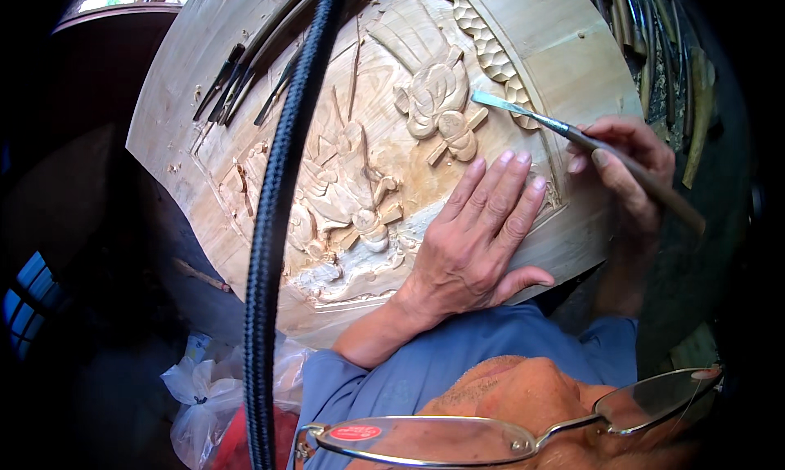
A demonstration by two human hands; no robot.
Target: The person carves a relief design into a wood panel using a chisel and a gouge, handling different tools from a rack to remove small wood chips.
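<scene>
A pale carved wooden panel (572,69) spreads out in front of me, with figures in relief. My left hand (482,225) lies palm down on its lower right part, the fingers stretched and slightly apart, just below a carved figure (441,102). In my right hand (625,155), over the panel's right edge, a carving chisel (572,135) is gripped by the handle. Its flat, shiny blade points left, with the tip at the right side of that figure; whether it touches the wood I cannot tell. Another carved figure group (343,184) is farther left.
Several carving tools (225,86) lie at the panel's upper left. More long-handled tools (695,110) are bunched beyond its right edge. A black braided cable (282,176) crosses the view from top to bottom. A clear plastic bag (200,396) is at the lower left.
</scene>
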